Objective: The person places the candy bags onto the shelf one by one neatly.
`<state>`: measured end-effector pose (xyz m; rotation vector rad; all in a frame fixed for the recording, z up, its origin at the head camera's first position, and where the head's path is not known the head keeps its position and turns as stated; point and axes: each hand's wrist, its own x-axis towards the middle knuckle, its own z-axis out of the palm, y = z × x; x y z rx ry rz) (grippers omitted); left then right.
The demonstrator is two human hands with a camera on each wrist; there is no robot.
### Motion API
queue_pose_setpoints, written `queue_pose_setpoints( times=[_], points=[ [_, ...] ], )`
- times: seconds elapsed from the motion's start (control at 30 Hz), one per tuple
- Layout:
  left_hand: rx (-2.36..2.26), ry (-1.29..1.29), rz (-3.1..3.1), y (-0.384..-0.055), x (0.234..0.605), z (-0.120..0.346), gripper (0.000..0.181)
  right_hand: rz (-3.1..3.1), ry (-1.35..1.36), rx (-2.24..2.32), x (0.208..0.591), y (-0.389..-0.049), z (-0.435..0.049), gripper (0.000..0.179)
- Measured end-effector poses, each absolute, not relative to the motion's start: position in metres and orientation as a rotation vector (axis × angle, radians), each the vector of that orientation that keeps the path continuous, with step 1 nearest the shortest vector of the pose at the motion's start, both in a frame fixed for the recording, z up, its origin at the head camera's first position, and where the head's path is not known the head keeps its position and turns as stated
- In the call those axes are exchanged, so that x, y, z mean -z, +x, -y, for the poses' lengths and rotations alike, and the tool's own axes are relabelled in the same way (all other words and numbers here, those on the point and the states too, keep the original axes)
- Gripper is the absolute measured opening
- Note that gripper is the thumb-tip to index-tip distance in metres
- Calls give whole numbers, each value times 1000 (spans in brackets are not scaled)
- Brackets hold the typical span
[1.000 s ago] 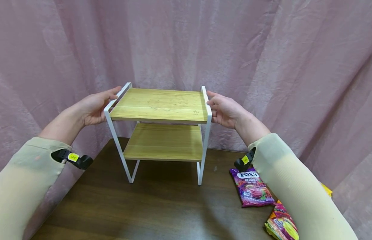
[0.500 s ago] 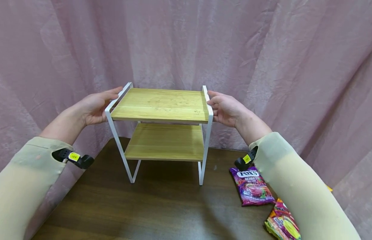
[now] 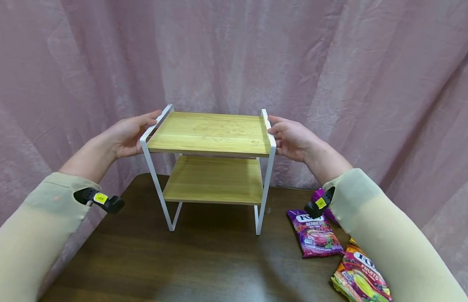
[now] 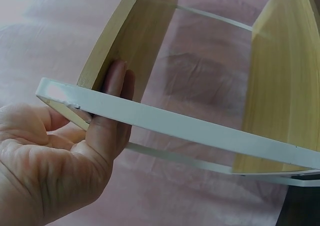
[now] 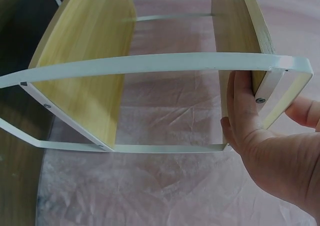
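Presumably rigid and fairly light, the white-metal-framed, pale-wood two-tier shelf (image 3: 213,178) is between my left hand (image 3: 133,133) and my right hand (image 3: 294,140), both with fingers curled round its upper ends, judged the soundest hold.

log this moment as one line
left grip: holds rack, left end | right grip: holds right end | rack: upright, two-tier | berries bag: on table, right

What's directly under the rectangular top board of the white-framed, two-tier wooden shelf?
Below it are the pale wooden lower board and fingers of the left hand and right hand. In the right wrist view, a white metal bar hides some right fingertips.
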<state>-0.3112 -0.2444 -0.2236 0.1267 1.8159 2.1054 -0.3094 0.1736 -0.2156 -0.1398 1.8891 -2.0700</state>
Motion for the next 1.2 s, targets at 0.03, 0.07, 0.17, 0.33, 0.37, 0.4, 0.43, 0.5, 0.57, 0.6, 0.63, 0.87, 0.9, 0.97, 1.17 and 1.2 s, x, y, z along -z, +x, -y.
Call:
queue_pose_setpoints(
  times=[0.03, 0.07, 0.17, 0.33, 0.37, 0.4, 0.43, 0.5, 0.57, 0.6, 0.63, 0.87, 0.9, 0.97, 1.17, 1.2],
  points=[
    [-2102, 127, -1818, -312, 223, 243, 60, -1892, -141, 2068, 215, -309, -175, 73],
    [-2098, 131, -1820, -312, 223, 241, 60, -1894, -142, 2066, 215, -308, -177, 73],
    [-2081, 144, -1828, -314, 223, 236, 60, -1895, -140, 2065, 215, -307, -182, 73],
    [-2063, 167, -1843, -317, 223, 228, 59, -1908, -144, 2057, 215, -304, -191, 73],
    [-2061, 168, -1845, -317, 224, 226, 59, -1909, -144, 2055, 215, -303, -193, 73],
    [-2056, 170, -1853, -317, 224, 224, 59, -1912, -141, 2055, 214, -303, -195, 73],
    [-2049, 173, -1862, -318, 224, 222, 59, -1913, -138, 2054, 214, -302, -196, 73],
    [-2036, 177, -1880, -318, 225, 218, 59, -1913, -134, 2056, 214, -301, -200, 73],
    [-2032, 184, -1878, -319, 225, 215, 60, -1909, -130, 2062, 214, -299, -204, 74],
    [-2029, 188, -1878, -319, 226, 214, 60, -1908, -129, 2066, 214, -298, -205, 74],
    [-2032, 190, -1871, -320, 226, 212, 60, -1903, -129, 2069, 214, -298, -207, 74],
    [-2053, 212, -1846, -322, 226, 202, 59, -1895, -123, 2077, 213, -294, -216, 74],
    [-2053, 216, -1845, -322, 226, 201, 59, -1896, -121, 2077, 213, -294, -217, 74],
    [-2056, 227, -1831, -322, 226, 198, 59, -1901, -114, 2073, 213, -293, -220, 74],
    [-2061, 240, -1798, -326, 227, 188, 58, -1916, -110, 2069, 212, -289, -229, 74],
    [-2059, 241, -1800, -326, 227, 187, 59, -1919, -111, 2069, 212, -289, -230, 74]
  ],
)
